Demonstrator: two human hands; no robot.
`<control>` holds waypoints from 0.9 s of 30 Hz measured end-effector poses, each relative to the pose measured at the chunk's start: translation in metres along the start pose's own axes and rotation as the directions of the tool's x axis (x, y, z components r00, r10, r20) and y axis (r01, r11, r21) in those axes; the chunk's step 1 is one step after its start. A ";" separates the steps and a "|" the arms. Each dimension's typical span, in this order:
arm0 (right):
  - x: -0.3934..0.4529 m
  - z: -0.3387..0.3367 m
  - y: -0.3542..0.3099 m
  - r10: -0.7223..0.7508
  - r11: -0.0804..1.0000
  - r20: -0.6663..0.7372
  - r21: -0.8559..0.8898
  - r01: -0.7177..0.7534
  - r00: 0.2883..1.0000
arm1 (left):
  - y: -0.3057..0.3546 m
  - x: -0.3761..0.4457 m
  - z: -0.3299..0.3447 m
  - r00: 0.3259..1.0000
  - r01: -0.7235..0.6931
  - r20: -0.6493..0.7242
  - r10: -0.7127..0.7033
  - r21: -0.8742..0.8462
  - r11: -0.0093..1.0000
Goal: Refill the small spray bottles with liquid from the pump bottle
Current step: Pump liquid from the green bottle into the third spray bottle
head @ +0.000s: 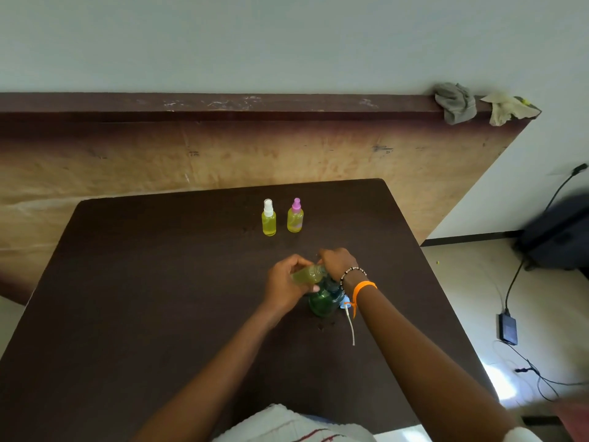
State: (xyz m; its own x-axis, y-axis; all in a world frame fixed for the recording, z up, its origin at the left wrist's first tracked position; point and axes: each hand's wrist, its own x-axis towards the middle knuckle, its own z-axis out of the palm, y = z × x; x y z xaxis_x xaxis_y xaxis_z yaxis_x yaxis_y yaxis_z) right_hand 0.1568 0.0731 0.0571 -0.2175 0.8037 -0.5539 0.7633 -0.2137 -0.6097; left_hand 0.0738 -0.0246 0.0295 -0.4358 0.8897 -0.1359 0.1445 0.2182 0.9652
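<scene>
My left hand [287, 283] grips a small bottle of yellow liquid [307, 275], tilted with its open neck pointing right. My right hand [338, 263] is curled over the top of the green pump bottle [322, 302], which stands on the dark table [159, 298] below both hands; its pump head is hidden under my hand. A blue spray cap with its white dip tube [350, 323] lies on the table just right of the green bottle. Farther back stand two capped yellow-filled spray bottles, one with a white cap [268, 218] and one with a pink cap [295, 216].
A wooden headboard-like panel [223, 148] rises behind the table, with two rags [455, 103] on its top right end. On the floor to the right lie a dark bag [557, 234], a power adapter [507, 328] and cables.
</scene>
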 end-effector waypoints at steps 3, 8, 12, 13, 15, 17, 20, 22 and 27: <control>0.005 0.000 0.001 0.003 0.999 0.074 0.047 -0.007 0.997 | 0.000 0.000 0.001 1.000 0.000 0.015 0.000 -0.020 1.000; -0.001 0.001 0.008 -0.025 0.999 -0.138 0.041 0.031 0.990 | -0.002 0.001 0.002 1.000 -0.002 0.013 0.002 -0.007 1.000; -0.005 0.003 0.006 -0.036 0.999 -0.158 0.021 0.040 0.987 | -0.005 0.002 0.001 1.000 -0.003 0.010 0.003 0.011 1.000; -0.005 0.003 0.007 -0.036 0.999 -0.156 0.017 0.039 0.987 | -0.005 0.002 0.000 1.000 -0.004 0.009 0.004 0.012 1.000; -0.003 0.003 0.007 -0.030 0.999 -0.129 0.016 0.033 0.991 | -0.005 0.001 0.000 1.000 -0.005 0.010 0.005 0.002 1.000; -0.001 0.001 0.004 -0.017 0.999 -0.074 0.030 0.019 0.997 | -0.004 0.000 0.000 1.000 0.000 0.015 0.000 -0.019 1.000; 0.003 0.000 0.001 -0.004 1.000 0.034 0.023 0.004 0.999 | -0.004 0.000 0.000 1.000 0.005 0.018 -0.005 -0.038 0.999; 0.003 0.000 0.002 -0.016 0.999 0.024 0.029 0.015 1.000 | -0.004 0.001 0.000 1.000 0.005 0.017 -0.004 -0.042 0.999; 0.000 0.003 0.008 -0.016 0.999 -0.113 0.034 0.020 0.993 | -0.005 0.000 0.001 1.000 0.004 -0.008 -0.004 -0.012 1.000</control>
State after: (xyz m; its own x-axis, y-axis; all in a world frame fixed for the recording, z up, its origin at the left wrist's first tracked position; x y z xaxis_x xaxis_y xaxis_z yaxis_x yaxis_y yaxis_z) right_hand 0.1609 0.0695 0.0511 -0.1589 0.8648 -0.4764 0.7377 -0.2167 -0.6394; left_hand 0.0740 -0.0249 0.0243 -0.4430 0.8858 -0.1379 0.1319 0.2166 0.9673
